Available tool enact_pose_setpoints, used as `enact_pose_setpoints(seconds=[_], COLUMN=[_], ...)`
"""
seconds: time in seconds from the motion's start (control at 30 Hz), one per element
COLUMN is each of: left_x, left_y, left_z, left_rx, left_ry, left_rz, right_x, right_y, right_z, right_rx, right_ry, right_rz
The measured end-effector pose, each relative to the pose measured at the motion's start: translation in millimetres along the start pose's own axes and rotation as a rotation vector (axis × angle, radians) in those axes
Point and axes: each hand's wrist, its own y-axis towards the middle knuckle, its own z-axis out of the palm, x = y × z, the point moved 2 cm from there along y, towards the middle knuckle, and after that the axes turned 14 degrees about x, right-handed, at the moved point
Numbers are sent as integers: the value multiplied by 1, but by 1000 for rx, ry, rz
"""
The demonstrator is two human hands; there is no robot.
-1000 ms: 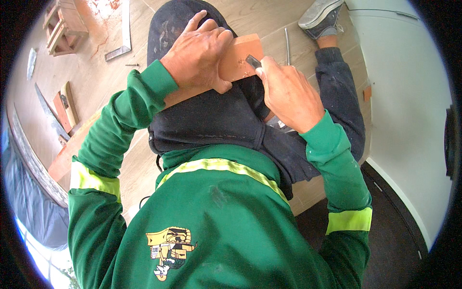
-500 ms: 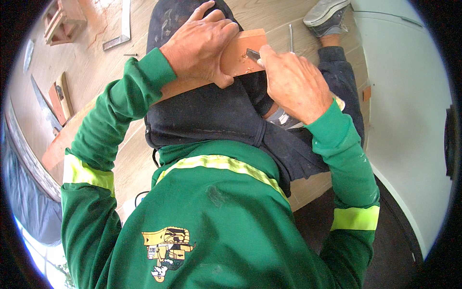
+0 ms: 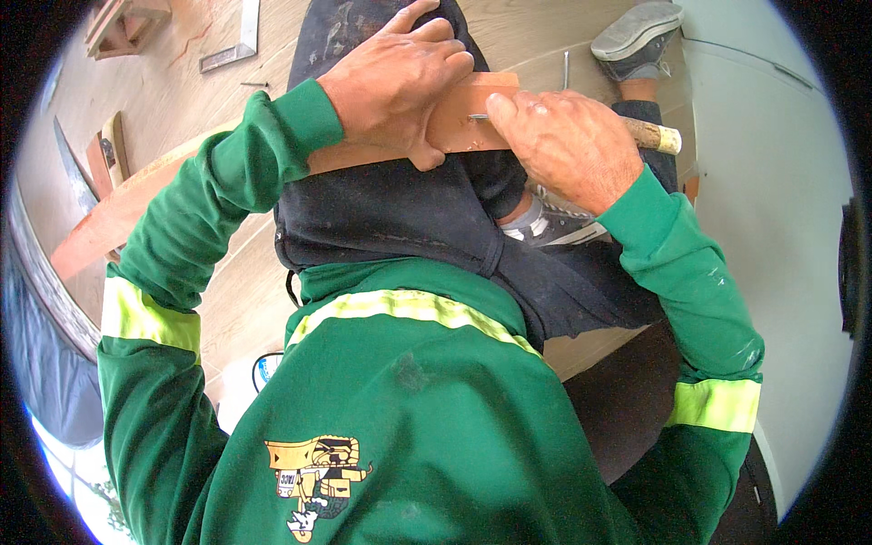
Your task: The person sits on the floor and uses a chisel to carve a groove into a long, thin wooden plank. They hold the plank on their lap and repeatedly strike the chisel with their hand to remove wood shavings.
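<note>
A long reddish wooden board (image 3: 472, 95) lies slantwise across my thigh, its far-left end reaching past my left sleeve. My left hand (image 3: 400, 86) clamps it near its right end, thumb along the near edge and fingers over the top. In my right hand (image 3: 568, 136) is a chisel, its wooden handle (image 3: 668, 138) sticking out beyond the heel of the hand. The chisel's short metal blade (image 3: 478, 116) lies nearly flat over the board's face, pointing left. Small wood shavings (image 3: 477, 143) rest close to the blade.
On the wood-look floor at left are a try square (image 3: 238, 56), a saw blade (image 3: 73, 163), a wood-handled tool (image 3: 113, 150) and a wooden frame piece (image 3: 127, 25). A thin metal rod (image 3: 566, 71) lies near my shoe (image 3: 636, 41). A white panel (image 3: 763, 127) stands at right.
My right hand has turned and the chisel now lies flatter, its handle swung up and to the right. Board and left hand have shifted slightly right and nearer.
</note>
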Motion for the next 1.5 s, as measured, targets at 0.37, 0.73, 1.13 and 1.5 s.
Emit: enact_pose_setpoints(seconds=[0.37, 0.73, 1.13, 1.5], left_x=[-6, -3, -10, -10], left_y=[-3, -5, 3, 16], left_z=[-14, -5, 8, 5], left_rx=[74, 58, -59, -125], left_ry=[-67, -10, 41, -13], left_rz=[7, -10, -79, -169], right_x=[-14, -13, -15, 51], right_y=[13, 28, 11, -48], right_z=[-7, -12, 8, 27], right_rx=[176, 109, -85, -294], right_ry=[-2, 0, -181, 1395], right_rz=[-63, -164, -99, 567])
